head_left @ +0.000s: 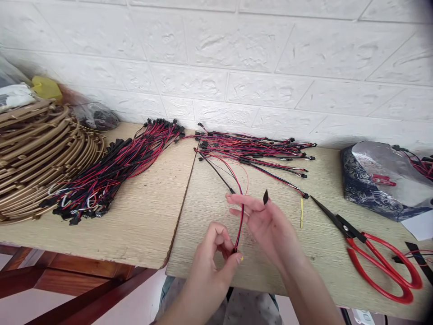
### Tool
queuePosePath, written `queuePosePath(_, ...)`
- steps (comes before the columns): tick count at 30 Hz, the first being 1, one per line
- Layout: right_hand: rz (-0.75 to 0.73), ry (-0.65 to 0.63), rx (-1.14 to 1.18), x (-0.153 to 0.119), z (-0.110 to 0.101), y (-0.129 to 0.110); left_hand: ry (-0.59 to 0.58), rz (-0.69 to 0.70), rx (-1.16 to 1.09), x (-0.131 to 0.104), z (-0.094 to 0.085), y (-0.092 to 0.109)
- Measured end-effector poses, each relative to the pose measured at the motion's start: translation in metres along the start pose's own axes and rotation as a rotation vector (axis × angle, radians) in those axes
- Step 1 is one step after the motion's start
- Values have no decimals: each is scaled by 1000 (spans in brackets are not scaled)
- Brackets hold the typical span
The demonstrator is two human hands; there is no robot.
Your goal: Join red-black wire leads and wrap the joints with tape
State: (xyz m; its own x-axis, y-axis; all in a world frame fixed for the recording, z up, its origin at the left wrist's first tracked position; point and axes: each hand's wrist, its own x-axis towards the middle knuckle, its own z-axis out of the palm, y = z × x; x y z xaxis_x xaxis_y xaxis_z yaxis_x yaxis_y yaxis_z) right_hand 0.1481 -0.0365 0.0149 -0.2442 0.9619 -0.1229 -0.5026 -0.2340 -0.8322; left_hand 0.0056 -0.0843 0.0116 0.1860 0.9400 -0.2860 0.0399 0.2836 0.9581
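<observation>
My left hand (216, 259) is closed on the lower end of a wire cable (241, 216) with red, black and blue strands, pinching it near its small connector. The cable rises from there and runs back towards the pile of cables. Behind it is my right hand (267, 223), its fingers stretched towards the strands. A small pointed piece of black tape (265, 197) stands up at its thumb, apparently pinched against the index finger. The wires pass in front of the right fingers, and I cannot tell whether they touch.
A heap of similar cables (250, 146) lies by the wall, with a larger bundle (118, 167) to the left. Red-handled scissors (368, 250) lie open at right, near a yellow strip (301, 213). A patterned bag (358, 180) stands behind them. Stacked bamboo rings (43, 158) fill the far left.
</observation>
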Motion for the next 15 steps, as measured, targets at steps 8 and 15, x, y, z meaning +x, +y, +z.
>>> queuePosePath(8,112,5,11,16,-4,-5,-24,72,-109,1,4,-11)
queuePosePath(15,150,-4,85,11,-15,-1,-67,-156,-397,2,8,-14)
